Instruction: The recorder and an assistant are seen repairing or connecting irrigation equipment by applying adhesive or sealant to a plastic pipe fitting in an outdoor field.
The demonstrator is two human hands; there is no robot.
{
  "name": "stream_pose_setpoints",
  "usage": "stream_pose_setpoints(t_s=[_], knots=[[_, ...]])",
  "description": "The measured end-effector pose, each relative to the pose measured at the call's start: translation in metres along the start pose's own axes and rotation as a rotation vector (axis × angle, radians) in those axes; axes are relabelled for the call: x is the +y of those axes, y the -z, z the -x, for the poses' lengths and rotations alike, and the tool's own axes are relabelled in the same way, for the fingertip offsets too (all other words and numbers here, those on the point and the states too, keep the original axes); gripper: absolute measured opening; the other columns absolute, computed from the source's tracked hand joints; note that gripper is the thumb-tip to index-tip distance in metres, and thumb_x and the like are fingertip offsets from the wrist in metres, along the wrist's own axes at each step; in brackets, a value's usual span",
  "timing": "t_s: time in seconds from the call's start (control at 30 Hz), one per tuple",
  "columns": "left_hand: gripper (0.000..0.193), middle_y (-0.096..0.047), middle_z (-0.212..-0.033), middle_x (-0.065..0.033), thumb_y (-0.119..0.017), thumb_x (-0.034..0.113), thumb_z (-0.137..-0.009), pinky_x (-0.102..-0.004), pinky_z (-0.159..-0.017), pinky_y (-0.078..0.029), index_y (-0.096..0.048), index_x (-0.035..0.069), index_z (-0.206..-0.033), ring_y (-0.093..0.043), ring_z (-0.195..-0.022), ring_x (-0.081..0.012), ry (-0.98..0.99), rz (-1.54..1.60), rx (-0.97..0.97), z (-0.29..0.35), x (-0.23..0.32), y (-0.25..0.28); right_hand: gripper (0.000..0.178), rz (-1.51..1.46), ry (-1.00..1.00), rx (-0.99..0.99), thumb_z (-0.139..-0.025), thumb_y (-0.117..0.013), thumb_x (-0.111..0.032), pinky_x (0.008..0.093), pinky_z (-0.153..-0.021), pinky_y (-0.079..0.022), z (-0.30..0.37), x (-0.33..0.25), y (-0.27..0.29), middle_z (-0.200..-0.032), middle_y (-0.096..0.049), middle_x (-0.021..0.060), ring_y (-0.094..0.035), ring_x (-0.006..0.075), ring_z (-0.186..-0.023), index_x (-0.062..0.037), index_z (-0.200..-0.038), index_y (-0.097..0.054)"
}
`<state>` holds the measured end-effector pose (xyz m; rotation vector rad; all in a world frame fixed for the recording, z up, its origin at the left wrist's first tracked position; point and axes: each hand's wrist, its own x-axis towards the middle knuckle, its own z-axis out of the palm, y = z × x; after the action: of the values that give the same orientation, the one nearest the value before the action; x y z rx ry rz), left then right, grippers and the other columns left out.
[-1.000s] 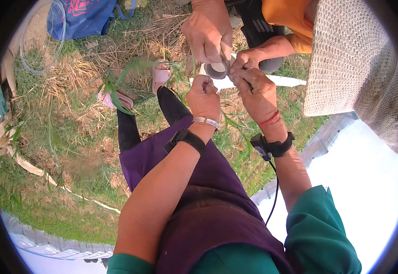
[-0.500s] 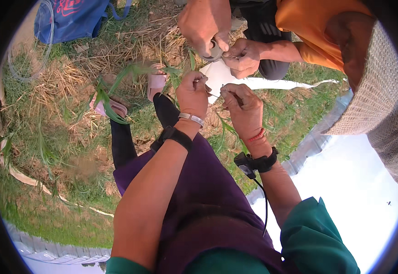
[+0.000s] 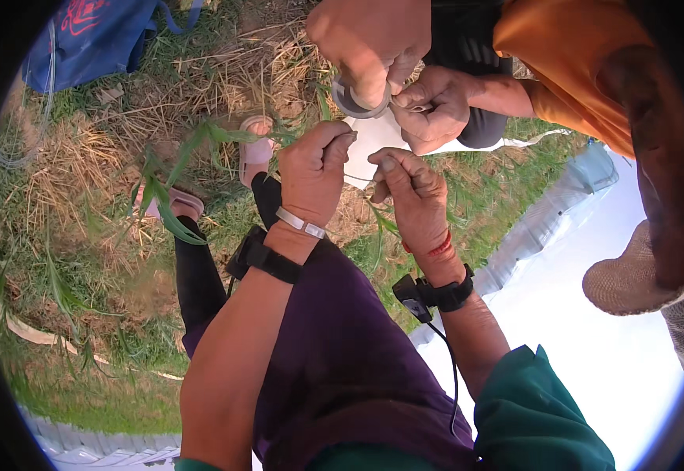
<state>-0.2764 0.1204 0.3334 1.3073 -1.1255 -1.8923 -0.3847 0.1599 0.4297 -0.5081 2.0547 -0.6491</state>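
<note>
A short, thin dark wire (image 3: 360, 178) spans the gap between my two hands. My left hand (image 3: 312, 174) is closed, thumb pressed to the curled fingers, pinching one end. The other end is pinched between thumb and fingers of my right hand (image 3: 411, 188). Just beyond, a co-worker's hands (image 3: 436, 110) hold a grey, round, cup-like part (image 3: 348, 100), one hand's fingers reaching into it. Beneath that part hangs a white sheet (image 3: 369, 141), narrowing into a strip toward the right. Both my wrists wear black straps with small devices.
The co-worker in an orange shirt (image 3: 546, 74) crouches close at the far right. A blue bag (image 3: 95, 47) and a coil of clear tubing (image 3: 40, 129) lie at the far left. Tall green leaves (image 3: 173, 212) rise near my pink shoes (image 3: 257, 145) on straw-strewn grass.
My hands have drawn farther apart, so more of the wire shows between them. The co-worker's hand reaches farther into the grey part, and the woven hat has dropped lower at the right.
</note>
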Motion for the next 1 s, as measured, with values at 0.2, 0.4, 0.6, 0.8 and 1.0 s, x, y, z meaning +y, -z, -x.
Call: stream_pose_setpoints(t_s=[0.2,0.4,0.6,0.8,1.0], knots=[[0.022,-0.057,-0.061,-0.0008,-0.056,0.019,-0.099,-0.0209,-0.043,-0.039,-0.066,0.000,-0.099,-0.051,-0.049,-0.0061,0.305,0.343,-0.219,0.001,0.010,0.028,0.022,-0.232,-0.211,-0.096,-0.100,-0.053,-0.017,0.0200,-0.052,-0.046,-0.002,-0.009,-0.007,-0.073,-0.059,0.0003,-0.055,0.0068,-0.055,-0.0012,-0.099,-0.068],[0.026,-0.054,-0.061,0.0005,-0.056,0.027,-0.099,-0.0203,-0.043,-0.036,-0.065,0.003,-0.095,-0.048,-0.048,-0.0064,0.550,0.540,-0.348,-0.003,0.016,0.057,0.023,-0.321,-0.180,-0.104,-0.101,-0.053,-0.020,0.0221,-0.055,-0.049,-0.001,-0.006,-0.012,-0.072,-0.057,0.0008,-0.057,0.0094,-0.057,-0.0010,-0.099,-0.067],[0.027,-0.050,-0.061,0.0013,-0.055,0.029,-0.099,-0.0214,-0.041,-0.037,-0.063,0.004,-0.093,-0.047,-0.047,-0.0077,0.564,0.778,-0.101,-0.019,-0.012,0.037,0.022,-0.402,-0.106,-0.025,-0.100,-0.055,-0.018,0.0231,-0.060,-0.053,-0.009,-0.003,-0.026,-0.075,-0.058,0.0015,-0.061,0.0096,-0.062,0.0000,-0.100,-0.066],[0.025,-0.052,-0.061,0.0004,-0.058,0.029,-0.098,-0.0213,-0.039,-0.037,-0.063,0.005,-0.093,-0.048,-0.045,-0.0083,0.541,0.847,-0.014,-0.035,-0.028,0.019,0.016,-0.294,-0.052,0.018,-0.099,-0.056,-0.014,0.0226,-0.057,-0.053,-0.017,-0.002,-0.030,-0.080,-0.064,0.0022,-0.062,0.0094,-0.064,-0.0014,-0.102,-0.066],[0.023,-0.050,-0.065,0.0017,-0.052,0.026,-0.101,-0.0211,-0.043,-0.038,-0.060,0.004,-0.100,-0.044,-0.048,-0.0070,0.487,0.817,-0.155,-0.058,-0.032,0.019,0.014,0.223,0.013,0.019,-0.097,-0.058,-0.011,0.0218,-0.057,-0.051,-0.034,-0.022,-0.020,-0.093,-0.069,0.0053,-0.061,0.0072,-0.060,-0.0015,-0.103,-0.065]])
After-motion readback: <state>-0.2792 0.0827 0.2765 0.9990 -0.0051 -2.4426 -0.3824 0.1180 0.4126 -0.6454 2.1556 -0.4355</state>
